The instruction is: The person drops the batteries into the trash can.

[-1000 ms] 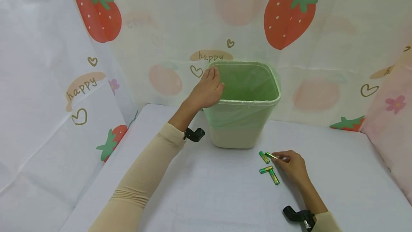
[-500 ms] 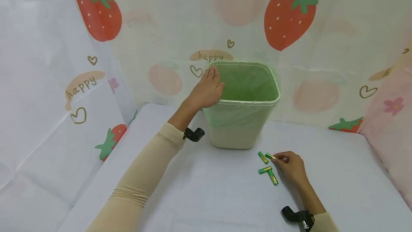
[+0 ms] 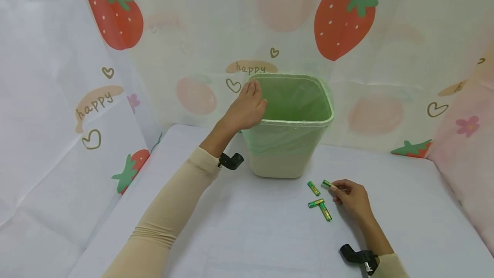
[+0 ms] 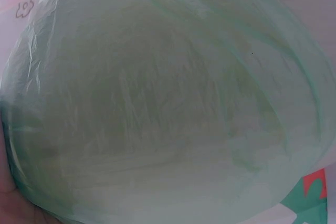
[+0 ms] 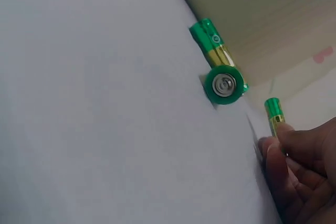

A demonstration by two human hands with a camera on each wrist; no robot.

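In the head view my left hand (image 3: 247, 105) holds the left rim of a pale green trash bin (image 3: 278, 164). A thin, see-through green bag (image 3: 287, 134) lines it and folds over the rim. This bag (image 4: 157, 103) fills most of the left wrist view. In front of the bin, my right hand (image 3: 351, 198) pinches a small green-and-gold battery (image 3: 327, 183) between thumb and fingers. Beside it on the table lie more batteries: one alone (image 3: 314, 188), and two that form a T, a crosswise battery (image 3: 316, 203) and a slanted battery (image 3: 326, 212).
A white cloth covers the table (image 3: 239, 226). Behind the bin hangs a strawberry-patterned curtain (image 3: 216, 25), with a pink panel (image 3: 463, 170) on the right. A black wrist camera (image 3: 231, 161) sits on the left wrist and another black camera (image 3: 356, 257) on the right.
My right hand has raised its battery slightly away from the others, its front end shifting up and right. The left hand stays at the bin's rim.
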